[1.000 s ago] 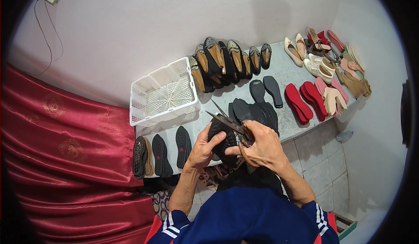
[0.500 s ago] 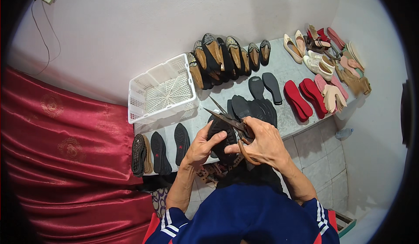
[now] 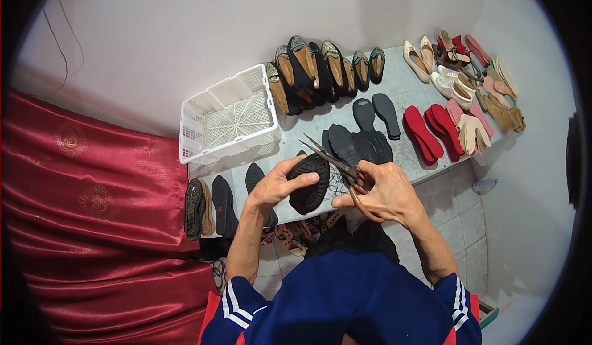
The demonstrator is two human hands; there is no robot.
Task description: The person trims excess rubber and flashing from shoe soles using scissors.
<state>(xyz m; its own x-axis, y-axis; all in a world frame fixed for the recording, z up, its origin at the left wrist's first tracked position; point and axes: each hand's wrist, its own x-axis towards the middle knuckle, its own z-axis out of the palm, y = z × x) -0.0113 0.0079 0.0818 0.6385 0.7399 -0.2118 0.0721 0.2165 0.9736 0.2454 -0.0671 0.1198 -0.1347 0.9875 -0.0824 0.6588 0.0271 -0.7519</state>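
Between thumb and fingers, my left hand (image 3: pixel 276 186) grips a black ridged shoe sole (image 3: pixel 309 191), held up over the table's near edge. My right hand (image 3: pixel 388 192) is closed round the handles of a pair of large scissors (image 3: pixel 338 162) with brown grips. The scissor blades are parted and point up and left, by the sole's upper right edge; whether they touch it I cannot tell. Beyond the blades lies a cluster of dark grey soles (image 3: pixel 357 144) on the table.
A white plastic basket (image 3: pixel 229 117) stands at the back left. Black flats (image 3: pixel 314 73) line the wall. Red soles (image 3: pixel 422 134), white shoes (image 3: pixel 453 86) and beige pieces (image 3: pixel 473 136) lie right. More soles (image 3: pixel 223 203) sit front left, beside a red curtain (image 3: pixel 92 203).
The scissors and my right hand have shifted right, away from the sole. The sole has turned in my left hand, and more of its ridged face shows.
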